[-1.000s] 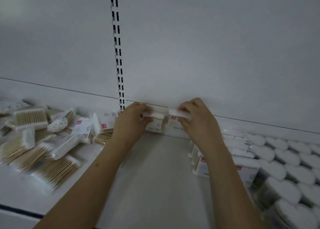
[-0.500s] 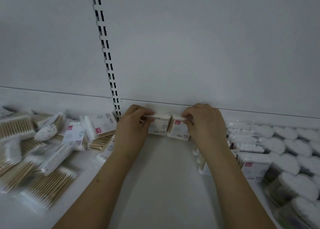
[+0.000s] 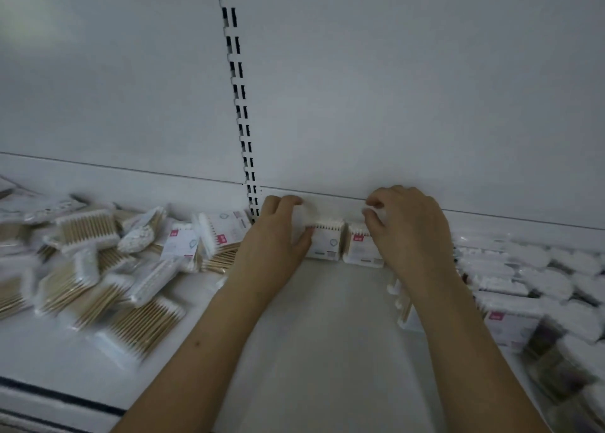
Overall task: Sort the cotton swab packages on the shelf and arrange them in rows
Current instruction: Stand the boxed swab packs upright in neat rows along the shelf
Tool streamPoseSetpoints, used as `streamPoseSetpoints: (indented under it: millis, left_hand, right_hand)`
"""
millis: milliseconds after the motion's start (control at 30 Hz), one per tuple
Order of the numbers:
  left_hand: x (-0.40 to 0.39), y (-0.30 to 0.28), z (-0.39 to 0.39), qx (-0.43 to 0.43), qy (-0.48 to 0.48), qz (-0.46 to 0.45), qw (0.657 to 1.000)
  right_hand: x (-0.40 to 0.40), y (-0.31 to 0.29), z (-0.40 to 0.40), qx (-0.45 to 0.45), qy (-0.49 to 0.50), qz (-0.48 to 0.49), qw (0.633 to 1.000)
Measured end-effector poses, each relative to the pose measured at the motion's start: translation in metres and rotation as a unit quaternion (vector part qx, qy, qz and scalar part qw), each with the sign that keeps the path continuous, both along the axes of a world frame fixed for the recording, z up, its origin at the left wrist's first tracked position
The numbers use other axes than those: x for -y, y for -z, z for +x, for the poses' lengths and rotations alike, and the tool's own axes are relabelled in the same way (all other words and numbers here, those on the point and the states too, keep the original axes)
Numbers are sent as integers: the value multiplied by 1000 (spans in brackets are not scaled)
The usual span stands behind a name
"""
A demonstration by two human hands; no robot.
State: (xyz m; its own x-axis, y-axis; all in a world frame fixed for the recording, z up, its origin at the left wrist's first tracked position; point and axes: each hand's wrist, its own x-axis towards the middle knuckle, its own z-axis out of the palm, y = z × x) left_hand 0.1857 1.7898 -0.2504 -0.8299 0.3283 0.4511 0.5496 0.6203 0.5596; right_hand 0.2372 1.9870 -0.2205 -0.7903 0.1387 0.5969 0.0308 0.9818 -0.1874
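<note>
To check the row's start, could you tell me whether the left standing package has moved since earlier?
No, not noticeably: the left package stands just right of the slotted upright, as before.

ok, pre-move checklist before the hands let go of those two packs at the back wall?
1. Left pack upright at the back wall: ok.
2. Right pack beside it, small gap between them: ok.
3. Left hand grips the left pack: ok.
4. Right hand on the right pack's top; grip firmness: cannot tell.
5. Loose pile at left sorted: not ok.
6. Bare shelf in front for the next row: ok.
</note>
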Motion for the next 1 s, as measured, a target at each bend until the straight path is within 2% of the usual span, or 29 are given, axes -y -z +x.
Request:
streamPoseSetpoints:
  millis: [133, 233, 367, 500, 600, 700, 833, 933, 1000]
  left_hand:
    - [34, 6, 35, -45, -62, -5, 997]
    - [64, 32, 54, -35, -137, -42, 989]
    - [85, 55, 69, -1, -163, -77, 984]
    - [88, 57, 74, -4, -150, -80, 985]
    - [87, 54, 73, -2, -143, -75, 987]
    - [89, 52, 73, 10, -115, -20, 993]
    - [93, 48, 77, 24, -79, 14, 996]
    - [96, 46, 79, 61, -61, 52, 995]
    - [97, 46, 79, 74, -57, 74, 993]
  right_hand:
    - [37, -21, 6, -31, -77, -84, 993]
    - [69, -21, -7, -17, -150, -117, 982]
    - [114, -3, -41, 59, -225, -151, 961]
    - [144, 34, -66, 188, -313, -150, 919]
    - [145, 54, -74, 209, -317, -181, 907]
    - [136, 57, -79, 166, -293, -193, 921]
    - [133, 60, -77, 153, -293, -177, 927]
    - [133, 60, -71, 154, -306, -217, 914]
    - [133, 58, -68, 185, -308, -264, 895]
